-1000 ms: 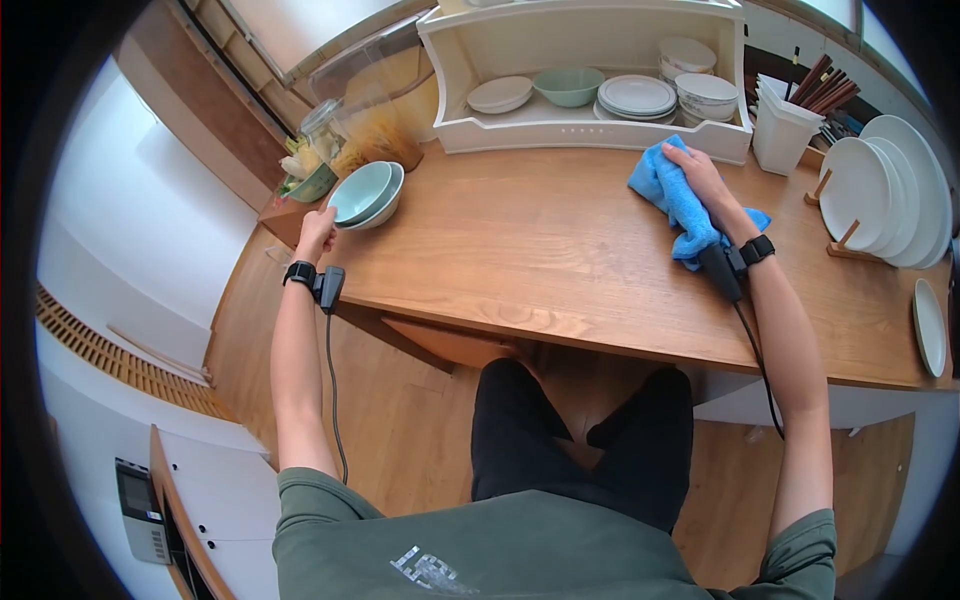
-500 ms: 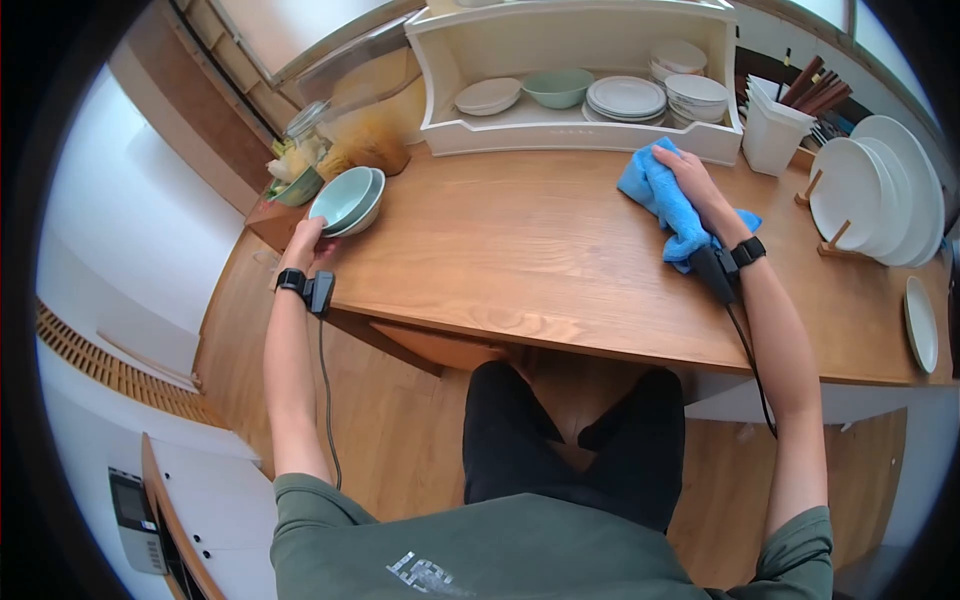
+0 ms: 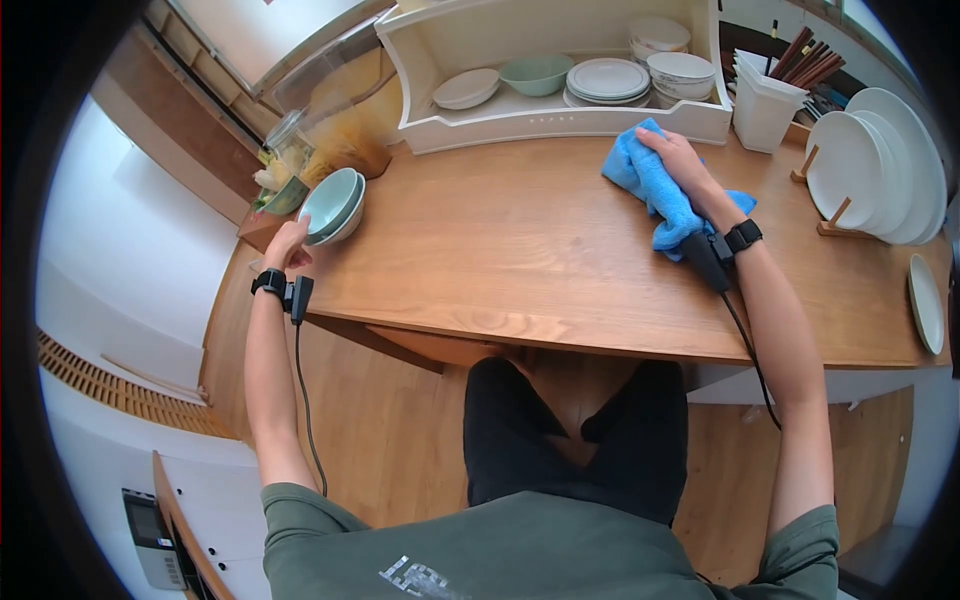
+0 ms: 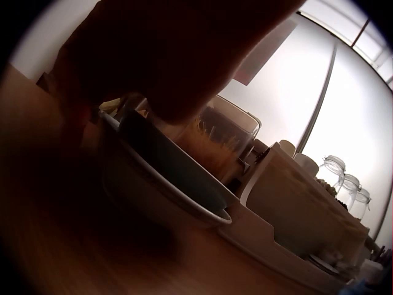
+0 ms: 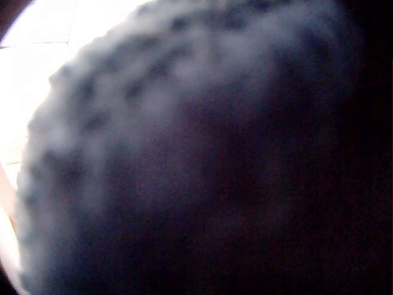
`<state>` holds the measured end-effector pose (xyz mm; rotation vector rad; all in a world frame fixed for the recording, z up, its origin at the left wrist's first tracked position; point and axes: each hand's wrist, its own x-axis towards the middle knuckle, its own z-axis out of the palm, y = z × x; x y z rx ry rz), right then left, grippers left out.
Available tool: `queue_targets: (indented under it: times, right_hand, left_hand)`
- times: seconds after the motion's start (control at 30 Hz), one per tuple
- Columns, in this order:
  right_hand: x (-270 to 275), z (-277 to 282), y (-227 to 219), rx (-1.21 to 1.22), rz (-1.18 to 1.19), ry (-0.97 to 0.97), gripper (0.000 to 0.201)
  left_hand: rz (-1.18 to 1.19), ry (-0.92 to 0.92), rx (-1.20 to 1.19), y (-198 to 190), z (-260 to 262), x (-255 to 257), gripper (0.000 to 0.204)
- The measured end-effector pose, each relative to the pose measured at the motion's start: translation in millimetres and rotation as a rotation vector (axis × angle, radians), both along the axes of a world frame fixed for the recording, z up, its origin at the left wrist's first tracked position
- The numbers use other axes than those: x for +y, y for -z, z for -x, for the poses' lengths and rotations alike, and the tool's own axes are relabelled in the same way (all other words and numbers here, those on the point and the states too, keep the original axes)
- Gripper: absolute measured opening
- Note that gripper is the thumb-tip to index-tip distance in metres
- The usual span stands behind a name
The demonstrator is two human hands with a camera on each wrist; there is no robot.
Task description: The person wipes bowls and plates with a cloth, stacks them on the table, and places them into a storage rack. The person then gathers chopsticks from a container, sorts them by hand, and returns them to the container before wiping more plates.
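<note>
Wooden counter (image 3: 520,250), shelf of dishes far. Right hand (image 3: 680,165) presses flat on blue cloth (image 3: 650,190), far right. Left hand (image 3: 285,245) touches stacked green bowls (image 3: 330,205) at left edge; grip unclear. Best to steady the bowls and wipe with even pressure.

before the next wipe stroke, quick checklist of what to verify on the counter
1. Right hand pressing on the blue cloth: ok, the hand lies on top of it.
2. Cloth flat on the wooden counter: ok, though bunched under the hand.
3. Left hand steadying the stacked bowls: ok, it touches the lower rim.
4. Bowls safely on the counter: not ok, they sit close to the left corner.
5. Path beside the cloth free: ok toward the left; the white shelf unit sits right behind it.
6. Finger grip on the cloth: cannot tell, the right wrist view is blurred.
</note>
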<state>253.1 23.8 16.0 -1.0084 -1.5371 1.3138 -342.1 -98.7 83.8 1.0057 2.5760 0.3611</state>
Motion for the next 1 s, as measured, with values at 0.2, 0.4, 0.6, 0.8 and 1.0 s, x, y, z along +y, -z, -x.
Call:
queue_targets:
  times: [0.2,0.4,0.6,0.8,1.0]
  right_hand:
    - [21.7,-8.4,10.4,-0.048,-0.434,0.48,0.034]
    - [-8.5,-8.6,-24.9,-0.157,-0.999,0.701,0.031]
    - [-6.9,-0.1,5.0,-0.605,-0.782,0.087,0.038]
    - [-12.5,-0.2,-4.3,-0.511,-0.712,0.058,0.031]
    - [-7.1,-1.2,1.1,-0.351,-0.749,0.148,0.028]
  left_hand:
    - [-0.257,0.196,0.607,-19.1,-3.4,25.7,0.057]
    - [-0.368,0.619,-0.087,-41.4,-160.5,55.8,0.042]
    - [-0.333,0.714,-0.398,-19.5,-238.5,140.5,0.048]
    - [-0.351,0.611,-0.682,-10.5,-273.5,221.0,0.055]
    - [-0.193,0.476,-0.883,22.9,-278.3,286.6,0.052]
